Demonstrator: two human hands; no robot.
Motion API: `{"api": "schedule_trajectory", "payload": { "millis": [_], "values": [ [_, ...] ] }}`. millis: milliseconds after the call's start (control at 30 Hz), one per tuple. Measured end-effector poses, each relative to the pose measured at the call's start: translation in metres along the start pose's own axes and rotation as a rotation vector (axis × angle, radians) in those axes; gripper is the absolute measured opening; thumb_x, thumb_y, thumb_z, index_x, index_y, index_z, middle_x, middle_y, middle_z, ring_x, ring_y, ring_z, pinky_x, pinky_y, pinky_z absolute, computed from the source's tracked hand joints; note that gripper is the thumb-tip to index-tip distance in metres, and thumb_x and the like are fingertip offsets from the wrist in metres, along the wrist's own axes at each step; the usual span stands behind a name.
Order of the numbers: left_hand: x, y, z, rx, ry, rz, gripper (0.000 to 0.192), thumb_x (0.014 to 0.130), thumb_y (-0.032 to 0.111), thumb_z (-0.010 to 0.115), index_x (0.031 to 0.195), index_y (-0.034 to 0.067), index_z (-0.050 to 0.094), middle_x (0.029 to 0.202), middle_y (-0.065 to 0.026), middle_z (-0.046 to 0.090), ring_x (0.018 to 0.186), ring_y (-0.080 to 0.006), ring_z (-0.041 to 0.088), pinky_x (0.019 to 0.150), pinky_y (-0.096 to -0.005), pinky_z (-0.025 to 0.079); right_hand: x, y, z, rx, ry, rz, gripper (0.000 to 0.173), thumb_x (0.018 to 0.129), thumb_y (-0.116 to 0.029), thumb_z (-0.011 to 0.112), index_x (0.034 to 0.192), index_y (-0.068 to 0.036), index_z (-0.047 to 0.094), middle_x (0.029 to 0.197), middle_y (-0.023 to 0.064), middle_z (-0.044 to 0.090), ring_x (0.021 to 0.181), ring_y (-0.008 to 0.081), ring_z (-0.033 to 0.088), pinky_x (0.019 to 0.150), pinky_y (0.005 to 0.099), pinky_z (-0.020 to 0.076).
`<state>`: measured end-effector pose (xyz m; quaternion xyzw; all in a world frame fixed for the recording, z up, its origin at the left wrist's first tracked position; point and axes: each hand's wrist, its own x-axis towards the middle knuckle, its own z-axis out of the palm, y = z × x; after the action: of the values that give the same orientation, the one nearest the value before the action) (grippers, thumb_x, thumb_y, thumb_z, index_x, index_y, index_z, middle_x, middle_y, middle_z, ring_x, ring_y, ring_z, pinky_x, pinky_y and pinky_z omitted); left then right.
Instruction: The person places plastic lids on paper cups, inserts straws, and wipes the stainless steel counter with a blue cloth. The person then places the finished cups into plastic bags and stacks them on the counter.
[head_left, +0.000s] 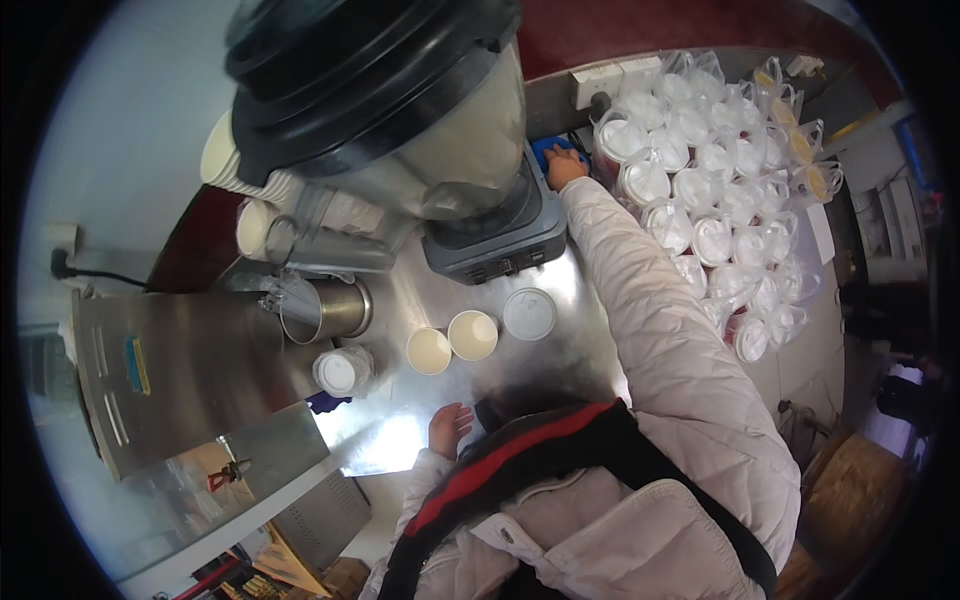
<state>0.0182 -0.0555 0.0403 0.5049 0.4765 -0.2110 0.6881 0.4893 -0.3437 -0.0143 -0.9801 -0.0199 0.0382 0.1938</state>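
Note:
My right hand (565, 166) reaches forward beside the grey base of a large blender-like machine (495, 225) and rests on a blue object (551, 150); whether it grips it is unclear. My left hand (450, 429) is near my body over the steel counter (390, 420), with nothing in it and its fingers apart. Between the hands stand two open paper cups with pale insides, a left one (429, 351) and a right one (473, 335). A round translucent lid (529, 313) lies to their right. The machine's clear jug (450, 142) has a black top.
Many lidded cups in plastic bags (697, 187) crowd the right side. At left stand a metal container with clear straws or plastic (330, 311), a stack of white lids (341, 373), stacked paper cups (225, 161) and a clear plastic holder (337, 240).

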Motion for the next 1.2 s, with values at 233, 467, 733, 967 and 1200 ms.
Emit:
{"api": "schedule_trajectory", "payload": {
  "millis": [233,467,733,967,1200],
  "values": [
    [0.011,-0.002,0.001,0.061,-0.082,0.015,0.036,0.093,0.029,0.045,0.118,0.003,0.046,0.107,-0.0114,0.058,0.093,-0.0225,0.058,0.077,-0.0353,0.047,-0.101,0.033,0.034,0.158,0.070,-0.060,0.039,0.080,-0.005,0.046,0.117,-0.009,0.055,0.125,0.0120,0.053,0.106,0.0351,0.050,0.092,0.0404,0.0405],
    [0.002,-0.004,-0.005,0.096,-0.155,0.072,0.032,0.092,0.027,0.044,0.115,0.005,0.048,0.105,-0.0112,0.059,0.092,-0.0215,0.059,0.077,-0.0339,0.048,-0.280,0.023,0.001,0.128,0.041,0.001,0.037,0.076,-0.009,0.053,0.113,-0.007,0.058,0.120,0.0159,0.055,0.106,0.0353,0.051,0.089,0.0399,0.0433],
    [-0.003,-0.018,-0.013,0.117,-0.218,0.100,0.023,0.091,0.024,0.048,0.107,0.008,0.053,0.099,-0.0076,0.061,0.087,-0.0185,0.060,0.073,-0.0319,0.048,-0.360,0.016,-0.008,0.372,-0.217,-0.271,0.034,0.075,-0.017,0.058,0.107,-0.004,0.061,0.114,0.0205,0.057,0.100,0.0338,0.056,0.090,0.0368,0.0430],
    [0.005,-0.018,0.004,0.106,-0.238,0.081,0.022,0.090,0.026,0.051,0.104,0.009,0.055,0.097,-0.0061,0.063,0.084,-0.0165,0.060,0.071,-0.0296,0.047,-0.287,0.019,-0.038,0.505,0.101,-0.035,0.027,0.085,-0.023,0.047,0.079,-0.001,0.061,0.083,0.0214,0.060,0.079,0.0382,0.057,0.073,0.0438,0.0441],
    [0.011,-0.010,0.026,0.045,-0.201,0.059,0.029,0.091,0.028,0.049,0.110,0.006,0.052,0.101,-0.0089,0.061,0.087,-0.0188,0.059,0.072,-0.0305,0.047,-0.073,0.002,-0.034,0.487,0.357,0.148,0.019,0.082,-0.020,0.058,0.092,-0.005,0.063,0.091,0.0189,0.063,0.088,0.0361,0.060,0.078,0.0412,0.0470]
  ]
}}
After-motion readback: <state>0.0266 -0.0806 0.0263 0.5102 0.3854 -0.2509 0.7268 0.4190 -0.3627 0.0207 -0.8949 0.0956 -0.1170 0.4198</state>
